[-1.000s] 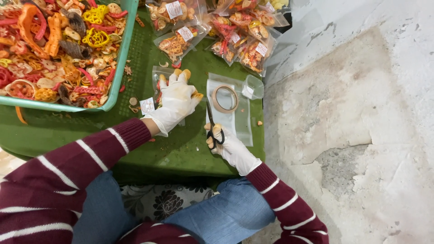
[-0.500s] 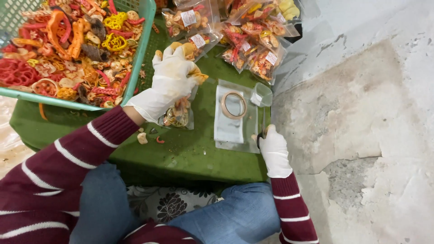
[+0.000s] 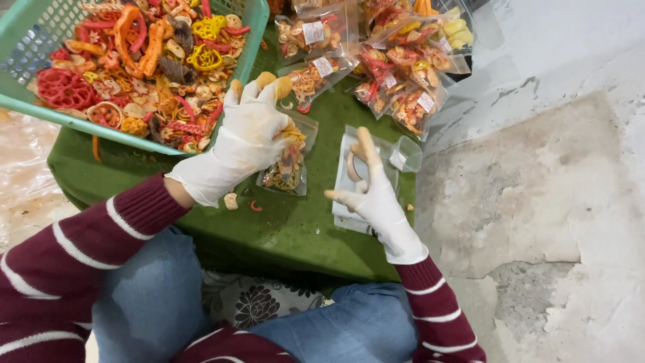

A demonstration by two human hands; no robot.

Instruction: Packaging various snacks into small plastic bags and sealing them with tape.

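A: Left hand (image 3: 252, 138)?
B: White glove, stained orange at the fingertips, closed around the top of a small clear bag (image 3: 287, 165) part-filled with mixed snack pieces. Bag resting on the green cloth (image 3: 289, 228), just right of the near corner of the green basket (image 3: 250, 27).

A: Right hand (image 3: 373, 195)?
B: Also gloved, fingers spread and loose, gripping nothing. Hovering over a stack of flat empty clear bags (image 3: 346, 215) on the cloth, near right of the held bag. Touching the stack or not, cannot tell.

A: On the stack?
B: Something ring-shaped (image 3: 351, 168) half hidden behind the fingers; kind unclear.

A: Basket contents?
B: Heaped with dry snack shapes (image 3: 141, 64): red rings, orange curls, yellow lattice pieces, brown chips. Far left in the scene.

A: Far side?
B: Pile of filled sealed bags (image 3: 396, 64), each with a small white label, far right on the cloth. One small empty clear bag (image 3: 406, 154) standing open just right of the stack.

A: Loose bits?
B: Couple of crumbs (image 3: 232, 200) on the cloth just near of the held bag.

A: Rest?
B: Striped maroon sleeves (image 3: 101, 235), blue jeans (image 3: 363, 329), worn concrete floor (image 3: 537, 202) at right.
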